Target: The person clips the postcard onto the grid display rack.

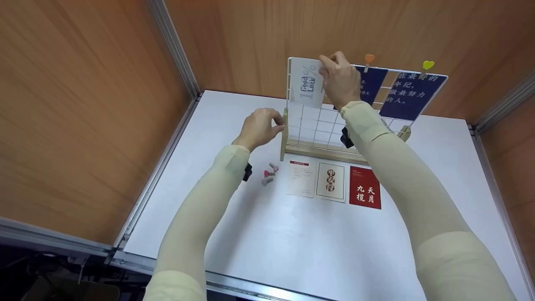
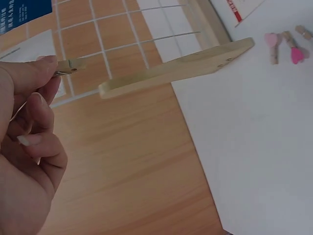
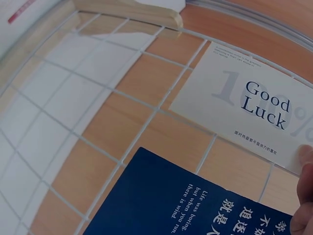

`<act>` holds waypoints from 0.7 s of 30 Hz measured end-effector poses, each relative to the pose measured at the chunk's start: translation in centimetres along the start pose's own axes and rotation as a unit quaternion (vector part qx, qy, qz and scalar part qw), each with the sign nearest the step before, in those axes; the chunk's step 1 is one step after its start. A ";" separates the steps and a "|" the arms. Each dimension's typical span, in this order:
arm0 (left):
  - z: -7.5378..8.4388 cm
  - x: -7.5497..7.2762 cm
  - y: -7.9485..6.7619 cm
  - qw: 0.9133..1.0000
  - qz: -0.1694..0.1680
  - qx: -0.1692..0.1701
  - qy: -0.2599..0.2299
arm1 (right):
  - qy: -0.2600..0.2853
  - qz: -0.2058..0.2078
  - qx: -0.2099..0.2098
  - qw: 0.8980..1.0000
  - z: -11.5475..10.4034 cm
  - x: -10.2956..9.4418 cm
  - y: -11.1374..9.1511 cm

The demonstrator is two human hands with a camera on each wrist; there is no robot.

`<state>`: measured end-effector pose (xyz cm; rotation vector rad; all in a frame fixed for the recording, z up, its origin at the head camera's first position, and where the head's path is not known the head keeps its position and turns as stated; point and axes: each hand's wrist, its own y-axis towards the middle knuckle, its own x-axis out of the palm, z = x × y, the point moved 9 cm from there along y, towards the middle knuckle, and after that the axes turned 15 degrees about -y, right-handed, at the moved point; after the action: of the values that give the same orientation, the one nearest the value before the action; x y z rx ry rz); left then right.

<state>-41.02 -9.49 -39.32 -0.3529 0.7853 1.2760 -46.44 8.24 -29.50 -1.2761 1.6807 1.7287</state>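
The white "Good Luck" card (image 1: 306, 81) is held by the right hand (image 1: 340, 81) against the upper left of the white wire grid (image 3: 159, 108), with its lettering turned sideways. It is gripped near its upper right edge, and a fingertip is seen pressed on its printed face in the right wrist view. A wooden clip (image 2: 72, 64) is pinched between thumb and forefinger of the left hand (image 1: 260, 127), which is held just beside the left upright of the wooden stand (image 1: 317, 150); the clip's other end is hidden by the fingers. Farther right on the grid, a middle blue card (image 1: 372, 83), partly covered by the right hand, is fastened at the top by an orange heart clip (image 1: 369, 58), and a right-hand blue card (image 1: 411, 95) by a yellow heart clip (image 1: 428, 65). On the white table (image 1: 301, 234), a pale card (image 1: 300, 179), a bordered card (image 1: 330, 182) and a red card (image 1: 365, 187) are laid in a row before the stand, with three pink-toned clips (image 1: 270, 173) grouped to their left.
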 end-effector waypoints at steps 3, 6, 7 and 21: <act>2.1 -1.2 1.2 1.000 0.013 0.020 0.006 | -0.005 0.002 -0.004 1.000 0.0 0.1 0.0; 4.1 -2.3 2.4 0.999 0.023 0.032 0.014 | -0.005 0.000 -0.003 1.000 0.1 0.2 0.0; 4.8 -2.7 2.8 0.999 0.029 0.037 0.016 | -0.005 -0.001 -0.002 1.000 0.1 0.3 0.1; 10.0 -5.7 6.6 0.995 0.068 0.064 0.039 | -0.010 0.013 -0.009 1.000 0.1 0.5 0.0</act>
<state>-44.49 -5.34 -27.19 -0.2508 0.9660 1.3367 -46.73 8.20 -29.86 -1.2457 1.6817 1.7704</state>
